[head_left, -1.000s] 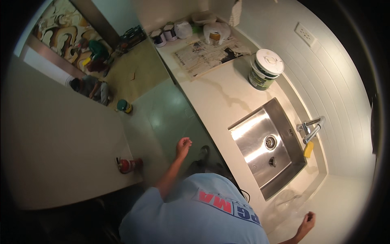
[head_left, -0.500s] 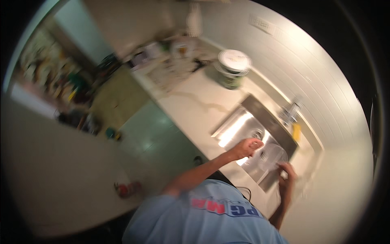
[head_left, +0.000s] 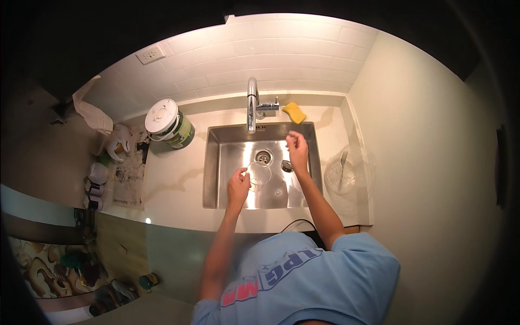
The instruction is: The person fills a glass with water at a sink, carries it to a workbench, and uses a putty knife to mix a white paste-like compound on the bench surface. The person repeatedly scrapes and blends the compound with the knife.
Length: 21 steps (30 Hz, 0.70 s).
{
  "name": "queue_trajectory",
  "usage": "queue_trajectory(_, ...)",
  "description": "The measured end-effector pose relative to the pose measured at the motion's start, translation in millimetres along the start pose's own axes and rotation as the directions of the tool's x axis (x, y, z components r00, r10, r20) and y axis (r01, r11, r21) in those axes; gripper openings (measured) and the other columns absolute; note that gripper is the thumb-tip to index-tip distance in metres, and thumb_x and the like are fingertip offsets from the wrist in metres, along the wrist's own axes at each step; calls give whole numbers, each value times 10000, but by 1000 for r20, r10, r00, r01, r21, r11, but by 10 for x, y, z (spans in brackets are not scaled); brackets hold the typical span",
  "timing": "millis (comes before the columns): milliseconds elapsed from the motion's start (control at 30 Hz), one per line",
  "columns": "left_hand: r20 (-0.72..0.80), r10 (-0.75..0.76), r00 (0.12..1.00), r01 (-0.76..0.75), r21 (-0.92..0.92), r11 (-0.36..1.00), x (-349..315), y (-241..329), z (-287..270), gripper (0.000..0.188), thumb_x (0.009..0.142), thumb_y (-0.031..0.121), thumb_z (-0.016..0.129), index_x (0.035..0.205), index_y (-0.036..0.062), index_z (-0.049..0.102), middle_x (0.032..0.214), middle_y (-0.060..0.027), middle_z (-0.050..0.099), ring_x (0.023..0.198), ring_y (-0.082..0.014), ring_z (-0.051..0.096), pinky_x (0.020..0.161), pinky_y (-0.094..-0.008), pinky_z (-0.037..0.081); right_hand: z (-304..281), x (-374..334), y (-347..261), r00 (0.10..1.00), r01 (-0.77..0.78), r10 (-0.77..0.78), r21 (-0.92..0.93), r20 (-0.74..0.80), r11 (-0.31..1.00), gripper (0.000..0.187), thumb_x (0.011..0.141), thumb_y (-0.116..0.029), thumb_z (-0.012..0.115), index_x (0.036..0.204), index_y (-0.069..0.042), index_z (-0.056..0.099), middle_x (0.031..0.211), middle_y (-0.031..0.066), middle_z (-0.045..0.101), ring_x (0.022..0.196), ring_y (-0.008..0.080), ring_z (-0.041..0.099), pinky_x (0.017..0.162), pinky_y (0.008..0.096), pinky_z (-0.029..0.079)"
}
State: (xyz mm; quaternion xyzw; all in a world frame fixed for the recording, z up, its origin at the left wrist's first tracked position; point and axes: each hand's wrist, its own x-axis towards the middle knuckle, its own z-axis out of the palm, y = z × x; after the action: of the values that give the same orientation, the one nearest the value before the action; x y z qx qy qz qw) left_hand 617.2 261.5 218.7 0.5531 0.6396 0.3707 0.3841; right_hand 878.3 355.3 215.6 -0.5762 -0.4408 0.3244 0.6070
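My left hand (head_left: 238,187) pinches the edge of a clear round glass (head_left: 261,172), which it holds over the stainless steel sink (head_left: 212,179). A smaller ring shows through the glass near its lower end. My right hand (head_left: 297,151) is raised above the right side of the sink, its fingers loosely bent and apart, somewhat blurred, with nothing visible in them. Just beyond its fingertips a yellow sponge (head_left: 294,112) lies on the back ledge beside the chrome faucet (head_left: 252,103). Below the right hand, a dark round drain piece (head_left: 287,166) rests in the sink near the drain (head_left: 263,157).
Clear dishware (head_left: 338,181) with a fork (head_left: 343,160) stands on the counter right of the sink, near the side wall. Left of the sink is a lidded bucket (head_left: 187,134). Farther left are several jars (head_left: 94,188), a stained sheet (head_left: 129,181) and a hanging cloth (head_left: 92,111).
The view has swung round to face the sink and steadied. My right hand has moved off the clear glass toward the sponge; my left hand now holds the glass.
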Motion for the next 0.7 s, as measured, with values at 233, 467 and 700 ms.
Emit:
queue_trajectory(233, -114, 69, 991, -91, -200, 976, 760, -108, 214, 250, 977, 163, 735, 1145, -18, 777, 918, -149, 801, 771, -254, 773, 723, -432, 610, 801, 2158, 1383, 807, 590, -433, -591, 402, 550, 416, 1042, -137, 608, 1441, -80, 714, 1480, 184, 705, 1353, 364, 645, 1189, 497, 483)
queue_trajectory(467, -412, 112, 904, -78, 98, 992, 897, 296, 347, 241, 1021, 235, 681, 1129, 36, 765, 778, -139, 786, 677, -271, 786, 728, -455, 617, 979, 2945, 1806, 947, 321, -206, -678, 247, 661, 567, 1175, -491, 547, 1178, 8, 814, 1088, 259, 818, 1000, 468, 766, 889, 545, 571)
queue_trajectory(700, -339, 35, 940, -28, 24, 999, 895, 401, 327, 224, 1021, 220, 663, 1077, 20, 747, 757, -168, 780, 747, -343, 802, 775, -501, 613, 958, 3067, 1854, 964, -127, 195, -330, 181, 936, 465, 1123, -414, 585, 1059, -26, 833, 756, 81, 753, 573, 181, 687, 513, 350, 534)
